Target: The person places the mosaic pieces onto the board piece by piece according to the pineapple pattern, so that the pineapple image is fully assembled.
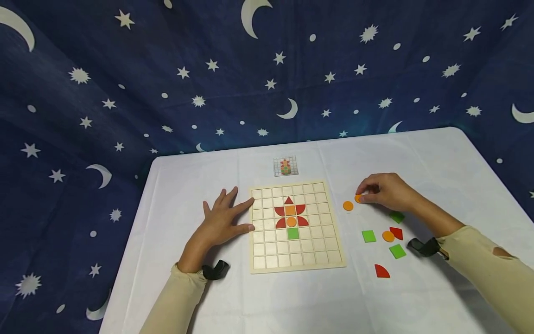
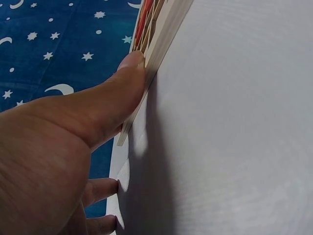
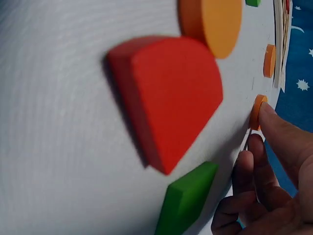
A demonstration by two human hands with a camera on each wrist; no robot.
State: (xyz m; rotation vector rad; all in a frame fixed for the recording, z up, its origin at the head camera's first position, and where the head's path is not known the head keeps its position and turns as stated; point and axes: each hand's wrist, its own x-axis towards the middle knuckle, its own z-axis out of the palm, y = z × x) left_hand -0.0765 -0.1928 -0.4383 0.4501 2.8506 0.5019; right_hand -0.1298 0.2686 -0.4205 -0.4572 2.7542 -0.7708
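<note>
A pale wooden grid board (image 1: 298, 267) lies on the white table. On it, red, orange and green pieces form a figure: a red triangle (image 1: 289, 201), an orange square (image 1: 290, 210), red quarter-circles, an orange disc (image 1: 291, 221) and a green square (image 1: 293, 233). With fingers spread, my left hand (image 1: 219, 222) rests against the board's left edge; in the left wrist view its thumb (image 2: 117, 93) touches the rim. Right of the board, my right hand (image 1: 390, 191) pinches an orange disc (image 3: 256, 113) between thumb and fingers, at the tabletop. Another orange disc (image 1: 348, 205) lies beside it.
Loose pieces lie near my right forearm: green squares (image 1: 369, 236), an orange disc (image 1: 388, 236) touching a red quarter-circle (image 1: 397, 233), and another red quarter-circle (image 1: 381, 271). A small pattern card (image 1: 285, 165) sits beyond the board. Behind the table hangs a dark blue starry cloth (image 1: 233, 116).
</note>
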